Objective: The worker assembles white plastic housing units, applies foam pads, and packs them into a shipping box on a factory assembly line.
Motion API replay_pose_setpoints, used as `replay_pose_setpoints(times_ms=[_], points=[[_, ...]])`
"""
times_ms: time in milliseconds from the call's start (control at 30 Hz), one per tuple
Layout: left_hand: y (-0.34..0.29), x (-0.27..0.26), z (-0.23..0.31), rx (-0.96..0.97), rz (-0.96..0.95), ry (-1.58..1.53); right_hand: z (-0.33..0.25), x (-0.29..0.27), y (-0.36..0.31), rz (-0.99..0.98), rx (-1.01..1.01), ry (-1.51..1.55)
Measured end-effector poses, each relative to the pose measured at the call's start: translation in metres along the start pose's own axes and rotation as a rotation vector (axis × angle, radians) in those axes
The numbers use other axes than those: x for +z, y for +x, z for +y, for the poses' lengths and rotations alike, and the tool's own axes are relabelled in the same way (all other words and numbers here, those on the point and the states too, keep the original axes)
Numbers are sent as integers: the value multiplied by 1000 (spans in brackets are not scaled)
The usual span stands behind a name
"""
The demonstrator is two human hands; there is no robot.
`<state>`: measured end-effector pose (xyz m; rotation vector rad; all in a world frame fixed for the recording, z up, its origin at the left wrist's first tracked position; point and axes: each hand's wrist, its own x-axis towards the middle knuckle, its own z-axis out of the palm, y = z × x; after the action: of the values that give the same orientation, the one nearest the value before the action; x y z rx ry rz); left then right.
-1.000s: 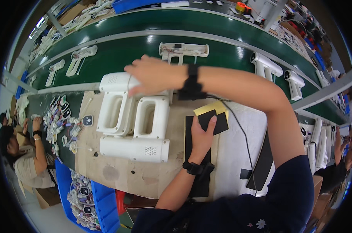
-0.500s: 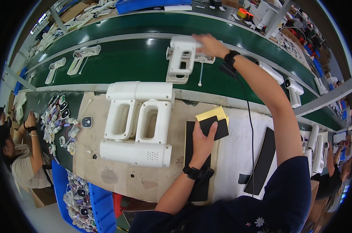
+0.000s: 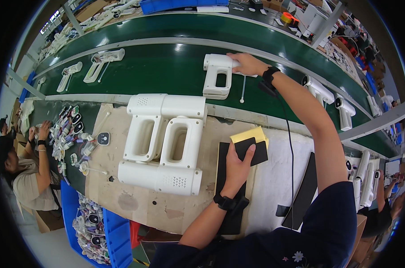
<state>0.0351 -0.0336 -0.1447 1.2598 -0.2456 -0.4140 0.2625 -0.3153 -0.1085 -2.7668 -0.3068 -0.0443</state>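
Observation:
On the green conveyor belt, my right hand (image 3: 251,64) grips the upper right end of a white plastic handheld housing (image 3: 218,62) with a looped handle. A thin white stalk with a small ball tip (image 3: 243,89) sticks out below that housing. Nearer to me, my left hand (image 3: 239,167) is closed around black foam pads (image 3: 259,154), thumb on top, with yellow backing paper (image 3: 249,134) showing behind them. Beneath this hand and wrist lies a long black foam strip (image 3: 222,178). Several white housings (image 3: 160,178) are stacked on the cardboard-covered table to the left.
A heap of small wired parts (image 3: 68,134) lies at the table's left, above a blue bin (image 3: 117,236) full of similar parts. Open housing halves (image 3: 104,62) and closed housings (image 3: 318,89) sit along the belt. A black cable (image 3: 291,178) hangs from my right wrist. Co-workers sit at both sides.
The raised, blurred housing half in my right hand has come down onto the half below, and the two now line up. My left hand keeps its hold; the whole view has shifted slightly.

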Motion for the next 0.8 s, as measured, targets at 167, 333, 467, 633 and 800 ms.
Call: replay_pose_setpoints(times_ms=[167,333,467,633,800], points=[[0,2,-1,-27,-2,-16,22,23,-19,297,-153,-354],[1,3,4,-62,-15,-25,47,-30,15,-152,347,537],[0,3,5,-98,-3,-57,39,18,13,271,641,-65],[1,4,9,-61,8,-16,49,13,9,167,560,-56],[1,3,2,-52,14,-3,36,14,-6,270,602,-108]])
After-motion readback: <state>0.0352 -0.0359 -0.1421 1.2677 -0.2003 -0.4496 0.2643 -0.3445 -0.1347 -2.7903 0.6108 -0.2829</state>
